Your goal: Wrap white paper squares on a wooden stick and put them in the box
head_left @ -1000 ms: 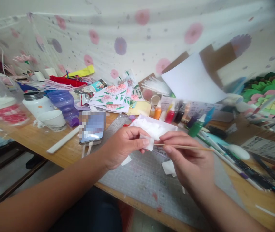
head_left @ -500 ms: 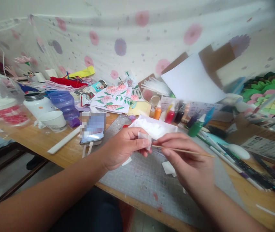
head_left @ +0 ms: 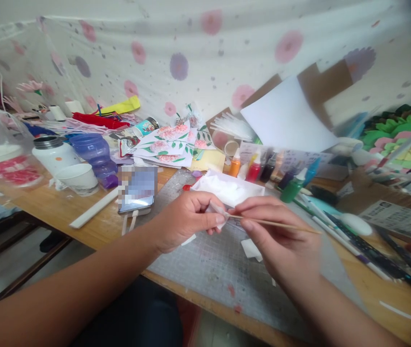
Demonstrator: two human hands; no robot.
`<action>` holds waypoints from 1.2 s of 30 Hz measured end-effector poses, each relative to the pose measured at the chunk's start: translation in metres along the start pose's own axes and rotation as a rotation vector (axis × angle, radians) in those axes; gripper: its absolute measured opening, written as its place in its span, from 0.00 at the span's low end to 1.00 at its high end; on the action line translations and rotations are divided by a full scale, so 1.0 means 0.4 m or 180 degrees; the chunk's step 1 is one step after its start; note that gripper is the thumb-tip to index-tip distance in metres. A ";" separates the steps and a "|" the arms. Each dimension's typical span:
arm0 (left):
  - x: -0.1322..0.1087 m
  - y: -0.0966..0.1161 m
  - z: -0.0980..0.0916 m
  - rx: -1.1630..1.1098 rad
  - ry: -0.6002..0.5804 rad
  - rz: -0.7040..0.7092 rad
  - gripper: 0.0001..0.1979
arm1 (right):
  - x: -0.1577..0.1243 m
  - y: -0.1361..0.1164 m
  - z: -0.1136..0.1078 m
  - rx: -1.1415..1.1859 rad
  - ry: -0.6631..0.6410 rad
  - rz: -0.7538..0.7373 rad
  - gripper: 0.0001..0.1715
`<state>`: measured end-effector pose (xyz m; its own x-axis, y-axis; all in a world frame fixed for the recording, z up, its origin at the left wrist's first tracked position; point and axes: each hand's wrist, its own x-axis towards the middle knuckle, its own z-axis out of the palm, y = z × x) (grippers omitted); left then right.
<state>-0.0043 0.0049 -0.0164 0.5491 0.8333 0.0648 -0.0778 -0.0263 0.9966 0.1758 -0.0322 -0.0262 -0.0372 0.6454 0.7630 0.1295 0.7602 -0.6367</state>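
- Pinching a small white paper piece between thumb and forefinger, the left hand has its grip shut tight on it, just above the grey cutting mat at the front of the desk
- the right hand has its grip closed on a thin wooden stick, thumb and fingertips clamped near the left end, and that tip meets the paper piece right where the left fingers pinch
- the paper looks thin and soft, so too hard a push from the stick tip could poke through or tear it, while too slack a pinch could let it slide off the stick and drop
- the tip sits right against the left fingertips, so a slip along the paper could jab them
- most of the stick juts out to the right past the hand; it looks slim enough to bend or snap under a forceful twist, and its free end could sweep into the pens and brushes lying near it
- loose white scraps lie on the mat under the right hand, so a dropped piece could get mixed up with them
- just behind the hands sit a crumpled white sheet, a row of small colour bottles and a green bottle; a careless swing of a wrist or the stick could tip one and spill colour over the mat
- a phone lies at the mat's left edge, within reach of any such spill
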 end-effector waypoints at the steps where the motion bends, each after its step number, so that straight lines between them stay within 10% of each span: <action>1: -0.001 0.000 0.000 0.0012 -0.0003 0.0021 0.04 | 0.000 0.000 0.000 -0.0036 0.0019 0.0006 0.14; 36: -0.013 0.014 -0.006 0.0114 -0.0090 -0.0044 0.06 | 0.002 -0.005 -0.005 0.0186 -0.0311 0.0070 0.14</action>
<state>-0.0095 0.0019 -0.0110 0.5732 0.8178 0.0520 -0.0404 -0.0352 0.9986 0.1774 -0.0333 -0.0242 -0.1319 0.6639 0.7361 0.0736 0.7471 -0.6606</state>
